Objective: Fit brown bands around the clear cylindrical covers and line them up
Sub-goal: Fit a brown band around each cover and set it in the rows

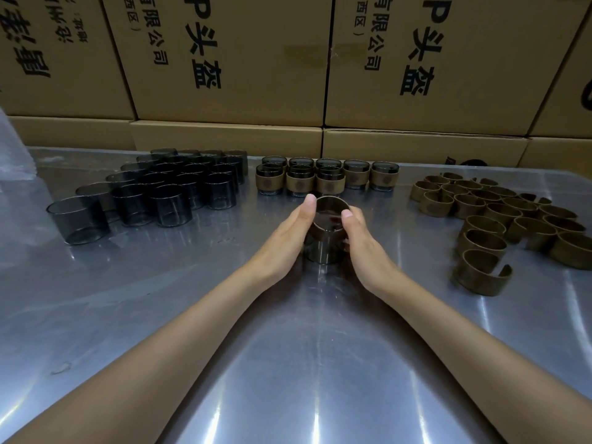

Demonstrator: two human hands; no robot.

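A clear, smoke-tinted cylindrical cover (323, 249) stands upright on the metal table (288, 363) at the centre. A brown band (330, 230) sits around its upper part. My left hand (290, 233) presses the left side and my right hand (360, 238) the right side, thumbs at the rim. Behind it, several banded covers (326, 177) stand in rows. Bare covers (166, 190) are grouped at the left. Loose brown bands (499, 219) lie in a heap at the right.
Stacked cardboard boxes (256, 75) with printed characters wall off the table's far edge. Clear plastic wrap (16, 161) rises at the far left. One open band (480, 272) lies nearest me on the right.
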